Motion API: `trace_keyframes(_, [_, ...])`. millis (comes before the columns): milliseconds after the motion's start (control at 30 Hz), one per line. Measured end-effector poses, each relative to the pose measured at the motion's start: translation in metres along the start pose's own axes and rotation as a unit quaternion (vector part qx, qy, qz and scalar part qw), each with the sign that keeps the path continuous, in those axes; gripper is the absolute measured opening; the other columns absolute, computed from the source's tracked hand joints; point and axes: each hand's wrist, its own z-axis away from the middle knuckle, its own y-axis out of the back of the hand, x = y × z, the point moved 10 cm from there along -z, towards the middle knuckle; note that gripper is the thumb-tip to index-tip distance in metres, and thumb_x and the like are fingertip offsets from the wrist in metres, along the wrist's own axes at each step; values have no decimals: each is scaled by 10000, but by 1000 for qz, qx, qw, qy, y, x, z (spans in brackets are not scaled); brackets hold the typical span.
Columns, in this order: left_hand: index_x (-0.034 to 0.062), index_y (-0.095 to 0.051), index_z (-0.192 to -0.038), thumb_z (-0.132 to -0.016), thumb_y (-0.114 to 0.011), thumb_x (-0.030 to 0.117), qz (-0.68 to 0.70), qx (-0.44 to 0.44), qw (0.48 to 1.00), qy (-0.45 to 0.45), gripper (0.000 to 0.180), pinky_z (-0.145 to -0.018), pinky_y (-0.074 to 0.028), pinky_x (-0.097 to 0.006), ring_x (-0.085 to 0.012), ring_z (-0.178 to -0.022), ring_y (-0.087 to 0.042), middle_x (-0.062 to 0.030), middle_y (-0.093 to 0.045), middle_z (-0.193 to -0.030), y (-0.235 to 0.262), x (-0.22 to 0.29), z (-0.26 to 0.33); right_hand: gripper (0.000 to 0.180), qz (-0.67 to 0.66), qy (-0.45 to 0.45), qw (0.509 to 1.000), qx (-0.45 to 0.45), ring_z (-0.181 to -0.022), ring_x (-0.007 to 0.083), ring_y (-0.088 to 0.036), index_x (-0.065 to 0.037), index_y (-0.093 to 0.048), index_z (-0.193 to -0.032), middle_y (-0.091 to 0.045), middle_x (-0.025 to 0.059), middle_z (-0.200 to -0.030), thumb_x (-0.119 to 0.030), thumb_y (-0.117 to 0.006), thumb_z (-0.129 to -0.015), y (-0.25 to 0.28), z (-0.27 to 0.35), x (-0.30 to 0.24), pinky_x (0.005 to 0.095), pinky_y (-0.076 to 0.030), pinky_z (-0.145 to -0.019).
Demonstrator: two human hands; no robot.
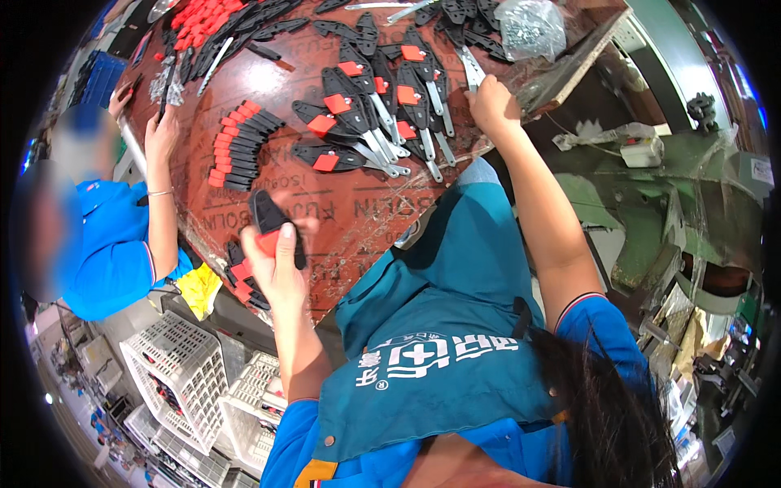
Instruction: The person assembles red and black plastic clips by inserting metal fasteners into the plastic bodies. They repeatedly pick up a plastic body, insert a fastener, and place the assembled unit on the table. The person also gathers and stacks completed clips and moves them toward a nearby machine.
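My left hand [278, 259] is closed around a black plastic piece with a red part [262, 213], raised over the near left of the table; its edges are a little smeared. My right hand [493, 104] reaches to the far right and grips a flat silver metal strip [471, 68], whose far end lies by loose black parts. Between the hands, several black parts with red blocks and silver strips [358, 118] lie in an overlapping cluster. Left of them, black pieces with red ends [237, 146] are lined up in a curved row.
The brown table [350, 213] has a worn edge. Red pieces [199, 24] are heaped at the far left; a clear plastic bag [530, 31] lies far right. Another person's hand [161, 134] works at the left. White crates [175, 378] stand below left, green machinery [651, 195] right.
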Motion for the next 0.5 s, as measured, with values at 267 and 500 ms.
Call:
trace_keyframes(267, [26, -372, -1468, -1030, -388, 400, 463, -94, 852, 226, 576, -817, -483, -373, -270, -917, -568, -186, -563, -1285, -68, -40, 12, 456, 42, 6, 977, -211, -1014, 404, -664, -19, -709, -1039, -691, 243, -1058, -402, -598, -819, -15, 12, -12, 457, -527, -885])
trace_keyframes(500, [-8, -369, -1436, -1013, -513, 260, 555, -64, 806, 195, 521, -1096, -397, -520, -342, -1263, -482, -166, -499, -1360, -40, -52, 10, 266, -438, 154, 790, -400, -665, 92, -557, -33, -548, -893, -533, 28, -662, -252, -492, -1034, 57, 164, -106, 301, -455, -577])
